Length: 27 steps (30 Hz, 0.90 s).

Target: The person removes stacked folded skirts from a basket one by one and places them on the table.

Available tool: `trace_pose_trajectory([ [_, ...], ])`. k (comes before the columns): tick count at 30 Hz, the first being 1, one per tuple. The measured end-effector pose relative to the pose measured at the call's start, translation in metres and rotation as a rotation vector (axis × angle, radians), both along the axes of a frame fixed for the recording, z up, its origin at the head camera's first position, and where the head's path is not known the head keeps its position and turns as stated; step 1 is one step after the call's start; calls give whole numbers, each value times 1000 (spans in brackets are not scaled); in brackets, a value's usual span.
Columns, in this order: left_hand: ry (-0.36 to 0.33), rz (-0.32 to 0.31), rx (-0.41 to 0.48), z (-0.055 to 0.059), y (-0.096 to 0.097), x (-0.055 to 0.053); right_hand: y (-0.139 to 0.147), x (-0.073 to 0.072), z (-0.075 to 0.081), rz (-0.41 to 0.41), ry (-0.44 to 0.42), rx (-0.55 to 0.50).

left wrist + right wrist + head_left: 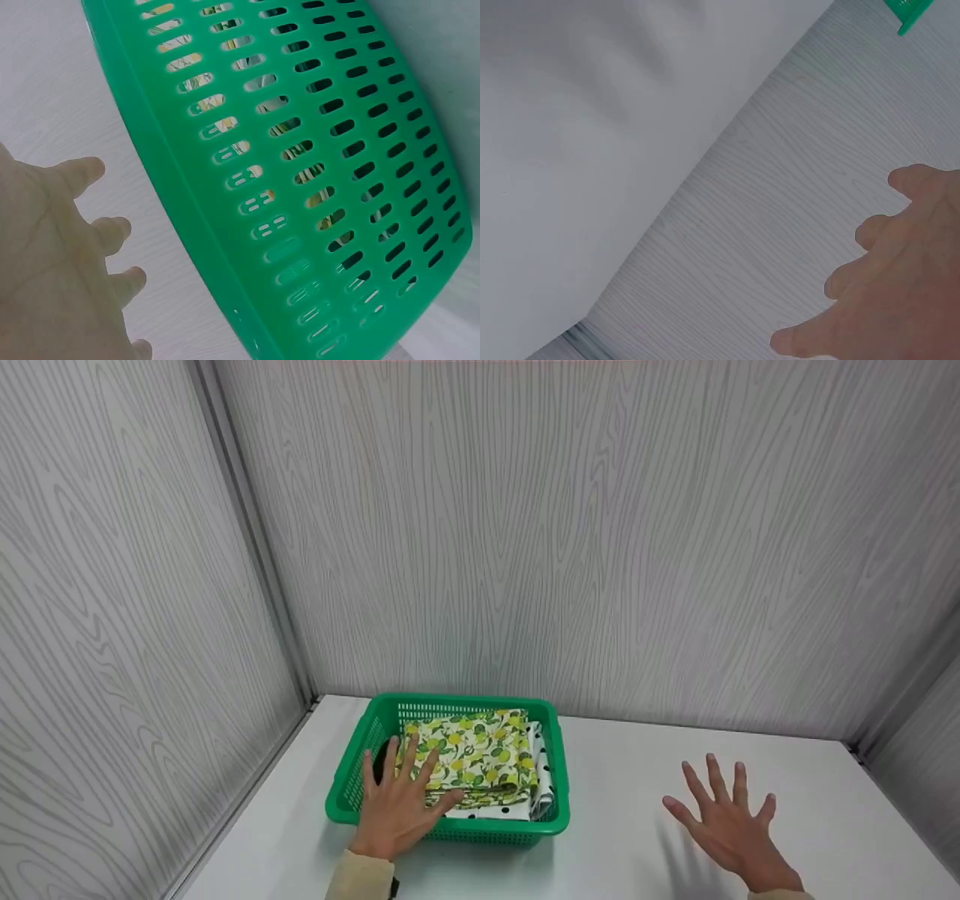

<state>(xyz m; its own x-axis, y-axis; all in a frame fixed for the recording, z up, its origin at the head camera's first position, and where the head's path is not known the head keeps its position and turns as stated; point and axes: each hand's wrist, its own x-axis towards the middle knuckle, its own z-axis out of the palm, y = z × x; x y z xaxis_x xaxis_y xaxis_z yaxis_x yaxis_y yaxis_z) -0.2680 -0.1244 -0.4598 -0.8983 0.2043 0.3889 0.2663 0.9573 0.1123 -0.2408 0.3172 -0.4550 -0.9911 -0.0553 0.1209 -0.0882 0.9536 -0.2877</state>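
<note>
A green plastic basket (555,765) with slotted sides stands on the white table and holds folded cloths. On top lies a folded cloth with a lemon-and-leaf print (480,750). Beneath it shows a white cloth with black dots (541,780), and something dark (381,761) sits at the left, partly hidden. My left hand (397,814) is spread above the basket's front left part, holding nothing. In the left wrist view its fingers appear apart from the basket's slotted wall (300,180). My right hand (731,825), fingers spread, hovers over the table to the right, also holding nothing.
The white table (615,780) meets a grey wood-grain panel (525,547) at the back. Similar panels stand at the left (112,622) and right, with a metal strip (251,525) along the left corner. My right hand casts a shadow on the tabletop.
</note>
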Motion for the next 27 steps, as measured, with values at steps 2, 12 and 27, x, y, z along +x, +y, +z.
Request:
trace_pose_trajectory([
  [2,50,-12,-1,1,0,-2,-3,-2,1,18,55,-64],
  [12,372,-92,65,19,-7,-28,-65,-34,21,143,408,-270],
  [27,-4,-49,260,38,-7,-48,-147,-69,54,148,169,-657],
])
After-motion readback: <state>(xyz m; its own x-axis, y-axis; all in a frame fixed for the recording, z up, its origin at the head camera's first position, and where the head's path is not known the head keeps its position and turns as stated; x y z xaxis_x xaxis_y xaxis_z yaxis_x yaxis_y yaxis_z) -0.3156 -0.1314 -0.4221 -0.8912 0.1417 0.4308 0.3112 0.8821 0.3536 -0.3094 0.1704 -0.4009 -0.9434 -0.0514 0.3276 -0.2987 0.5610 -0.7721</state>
